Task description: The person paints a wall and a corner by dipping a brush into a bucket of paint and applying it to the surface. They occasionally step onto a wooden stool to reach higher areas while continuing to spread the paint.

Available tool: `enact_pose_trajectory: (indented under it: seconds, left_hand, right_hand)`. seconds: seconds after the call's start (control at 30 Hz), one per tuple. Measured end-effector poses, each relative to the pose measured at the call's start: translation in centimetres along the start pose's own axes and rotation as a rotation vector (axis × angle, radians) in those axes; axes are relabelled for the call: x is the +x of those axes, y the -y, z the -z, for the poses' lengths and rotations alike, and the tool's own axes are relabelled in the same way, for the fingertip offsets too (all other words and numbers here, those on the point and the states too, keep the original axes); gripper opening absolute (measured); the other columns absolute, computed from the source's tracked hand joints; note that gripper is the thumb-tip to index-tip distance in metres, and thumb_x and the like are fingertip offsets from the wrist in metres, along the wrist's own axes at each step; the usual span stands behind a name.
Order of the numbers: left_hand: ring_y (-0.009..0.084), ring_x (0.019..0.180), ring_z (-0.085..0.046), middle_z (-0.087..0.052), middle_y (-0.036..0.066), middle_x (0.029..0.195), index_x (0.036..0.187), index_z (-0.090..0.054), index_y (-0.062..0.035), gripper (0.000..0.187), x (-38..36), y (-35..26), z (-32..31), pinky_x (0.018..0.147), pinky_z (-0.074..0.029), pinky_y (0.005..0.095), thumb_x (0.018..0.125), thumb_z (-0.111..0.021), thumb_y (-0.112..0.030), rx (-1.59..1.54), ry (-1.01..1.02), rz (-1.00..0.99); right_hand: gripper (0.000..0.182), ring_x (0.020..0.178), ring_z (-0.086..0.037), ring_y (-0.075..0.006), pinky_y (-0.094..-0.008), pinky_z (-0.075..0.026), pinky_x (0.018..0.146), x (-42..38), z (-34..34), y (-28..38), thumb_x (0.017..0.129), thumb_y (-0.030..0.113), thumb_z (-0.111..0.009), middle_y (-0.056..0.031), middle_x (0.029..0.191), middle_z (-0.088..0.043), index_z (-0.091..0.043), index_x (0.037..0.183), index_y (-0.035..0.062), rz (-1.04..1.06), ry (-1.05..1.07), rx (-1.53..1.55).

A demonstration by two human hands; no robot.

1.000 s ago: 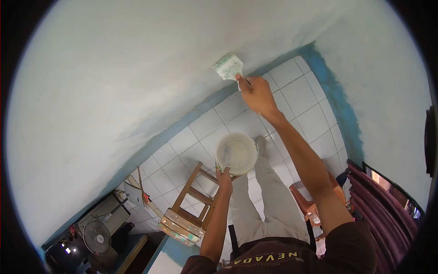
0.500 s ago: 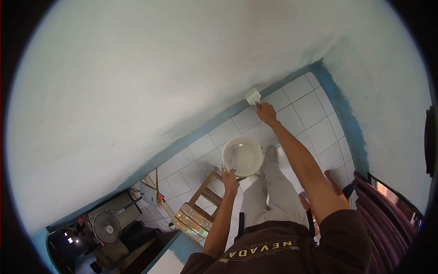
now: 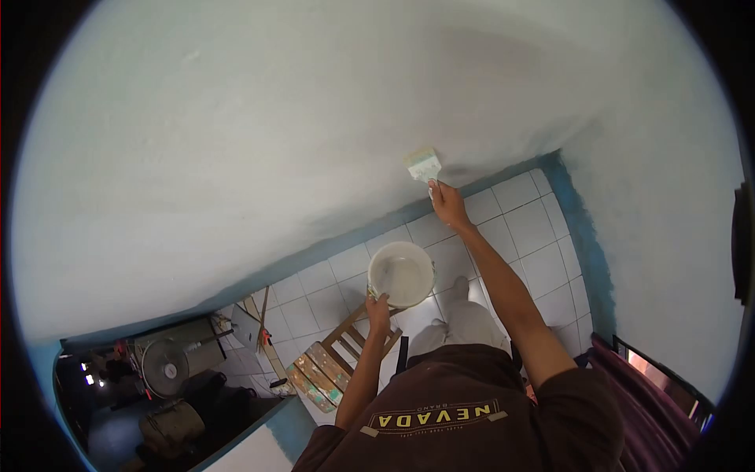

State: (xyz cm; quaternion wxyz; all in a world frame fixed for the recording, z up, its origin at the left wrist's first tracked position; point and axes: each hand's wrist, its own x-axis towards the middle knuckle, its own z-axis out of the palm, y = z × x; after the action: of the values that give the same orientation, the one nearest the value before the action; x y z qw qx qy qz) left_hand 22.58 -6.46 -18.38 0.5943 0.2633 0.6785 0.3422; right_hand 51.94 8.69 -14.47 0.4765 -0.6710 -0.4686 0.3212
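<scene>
My right hand (image 3: 450, 206) is closed round the handle of a wide paintbrush (image 3: 425, 165), its bristles up against the pale wall (image 3: 259, 118). Lower down, my left hand (image 3: 378, 313) grips the rim of a white bucket (image 3: 432, 277) holding whitish liquid. The bucket is in front of my legs, above the tiled floor in this view. A blue band (image 3: 338, 240) runs along the foot of the wall, below the brush.
A paint-spattered wooden stool (image 3: 321, 371) stands on the white tiles (image 3: 299, 317) at my left. Farther left are a fan (image 3: 165, 368) and dark clutter. On the right hangs a purple curtain (image 3: 641, 409) beside a second wall with blue edging.
The brush has turned more bristles-up and now lies over the pale wall above the blue band. The bucket has shifted slightly left in view, and the camera view has tilted.
</scene>
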Motion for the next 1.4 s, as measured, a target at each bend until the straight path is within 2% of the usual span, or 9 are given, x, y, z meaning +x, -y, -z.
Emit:
enact_pose_trajectory:
  seconds: [0.23, 0.53, 0.7, 0.93, 1.0, 1.1, 1.2, 1.37, 1.4]
  left_hand:
    - [0.0230, 0.100, -0.063, -0.060, 0.014, 0.117, 0.131, -0.047, 0.0002, 0.046, 0.3, -1.2, 2.7, 0.084, -0.054, 0.0349, 0.085, -0.053, 0.002, -0.075, -0.053, -0.095]
    - [0.0356, 0.104, -0.063, -0.054, 0.019, 0.123, 0.136, -0.038, -0.0043, 0.051, -0.8, -4.4, 6.5, 0.078, -0.062, 0.0505, 0.087, -0.052, -0.004, -0.117, -0.076, 0.100]
    - [0.0360, 0.108, -0.061, -0.053, 0.021, 0.124, 0.137, -0.037, -0.0042, 0.051, 1.0, -4.5, 7.7, 0.077, -0.062, 0.0501, 0.087, -0.051, -0.004, -0.092, 0.002, 0.151]
    - [0.0371, 0.104, -0.065, -0.054, 0.021, 0.124, 0.138, -0.036, -0.0046, 0.053, 2.9, -3.4, 10.6, 0.074, -0.064, 0.0478, 0.087, -0.051, -0.005, -0.072, 0.066, 0.117]
    - [0.0376, 0.103, -0.065, -0.054, 0.021, 0.124, 0.138, -0.036, -0.0038, 0.053, 3.2, -3.6, 11.3, 0.073, -0.064, 0.0482, 0.087, -0.051, -0.004, -0.084, 0.080, 0.122]
    - [0.0377, 0.103, -0.065, -0.055, 0.022, 0.122, 0.139, -0.035, -0.0021, 0.054, 1.9, -4.0, 12.6, 0.073, -0.065, 0.0485, 0.087, -0.050, -0.003, -0.047, 0.073, 0.101]
    - [0.0366, 0.103, -0.066, -0.055, 0.020, 0.122, 0.140, -0.034, -0.0030, 0.055, 2.4, -3.9, 13.8, 0.072, -0.065, 0.0477, 0.087, -0.049, -0.002, -0.003, 0.070, 0.080]
    - [0.0343, 0.103, -0.066, -0.054, 0.018, 0.124, 0.141, -0.035, -0.0042, 0.054, 5.9, 0.3, 17.0, 0.070, -0.066, 0.0446, 0.088, -0.047, -0.001, -0.007, 0.202, -0.101]
    - [0.0343, 0.103, -0.066, -0.054, 0.018, 0.124, 0.141, -0.035, -0.0042, 0.054, 5.3, -0.3, 17.0, 0.070, -0.066, 0.0446, 0.088, -0.047, -0.001, -0.014, 0.192, -0.089]
  right_hand:
    - [0.059, 0.079, -0.065, -0.0433, -0.0517, -0.049, 0.073, -1.3, -5.2, -12.1, 0.103, 0.045, -0.038, -0.0254, 0.081, -0.066, -0.067, 0.087, -0.0029, -0.352, 0.221, -0.406]
    - [0.058, 0.050, -0.055, -0.0307, -0.0444, -0.043, 0.056, -3.6, -6.6, 2.8, 0.104, 0.041, -0.043, -0.0166, 0.052, -0.052, -0.058, 0.069, -0.0031, -0.065, 0.116, -0.211]
    - [0.054, 0.050, -0.053, -0.0270, -0.0423, -0.043, 0.056, -4.3, -8.8, 1.0, 0.105, 0.040, -0.042, -0.0145, 0.054, -0.053, -0.059, 0.075, -0.0017, 0.009, -0.030, -0.072]
    - [0.058, 0.066, -0.062, -0.0336, -0.0452, -0.047, 0.067, -3.3, -13.6, -13.5, 0.102, 0.052, -0.039, -0.0168, 0.067, -0.061, -0.065, 0.090, 0.0012, -0.261, 0.114, -0.263]
    - [0.061, 0.067, -0.063, -0.0351, -0.0460, -0.048, 0.068, -2.9, -13.3, -12.9, 0.101, 0.054, -0.041, -0.0181, 0.068, -0.062, -0.066, 0.088, -0.0002, -0.249, 0.070, -0.348]
    - [0.056, 0.081, -0.063, -0.0494, -0.0516, -0.050, 0.074, -3.0, -12.6, -8.7, 0.100, 0.048, -0.044, -0.0252, 0.085, -0.068, -0.069, 0.088, -0.0011, -0.457, 0.143, -0.424]
    - [0.058, 0.071, -0.063, -0.0481, -0.0520, -0.049, 0.069, -1.6, -11.4, -3.9, 0.098, 0.047, -0.048, -0.0272, 0.077, -0.067, -0.068, 0.076, -0.0030, -0.435, 0.075, -0.291]
    - [0.050, 0.051, -0.055, -0.0193, -0.0384, -0.045, 0.053, -5.3, -7.4, 4.2, 0.099, 0.038, -0.054, -0.0140, 0.059, -0.059, -0.066, 0.076, -0.0051, -0.182, 0.017, -0.020]
    - [0.050, 0.051, -0.055, -0.0193, -0.0384, -0.045, 0.053, -6.7, -7.0, 6.1, 0.099, 0.038, -0.054, -0.0140, 0.059, -0.059, -0.066, 0.076, -0.0051, -0.187, 0.032, -0.025]
